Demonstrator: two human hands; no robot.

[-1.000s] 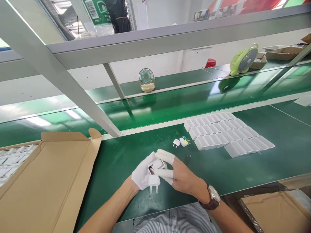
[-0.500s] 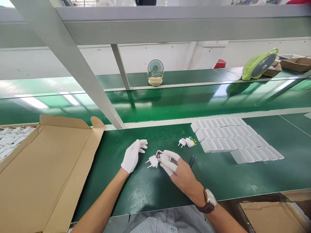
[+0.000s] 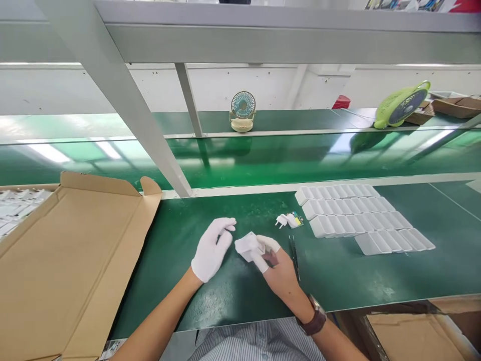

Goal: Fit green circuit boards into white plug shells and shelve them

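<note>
1. Here's my green desk (image 3: 338, 276), wide and shiny, running out to the right.
2. The carton (image 3: 86, 250) sprawls at the desk's left end, flap up by the far edge.
3. White trays (image 3: 338, 225) stand in rows, right of the middle, toward the far edge.
4. My left hand (image 3: 211, 253), gloved, curls loosely with the thumb a little apart, nothing seen in it, fingertips toward the far edge.
5. My right hand (image 3: 280, 268), fingertips covered, pinches the white piece (image 3: 247, 245).
6. That piece sits between my hands, midway from near edge to far, touching only the right; the left is just beside it. Tilted; its long axis I can't tell.
7. Tweezers (image 3: 295, 255) lie beyond my right wrist, tips to the far edge.
8. Farther: a small plug (image 3: 281, 219).
</note>
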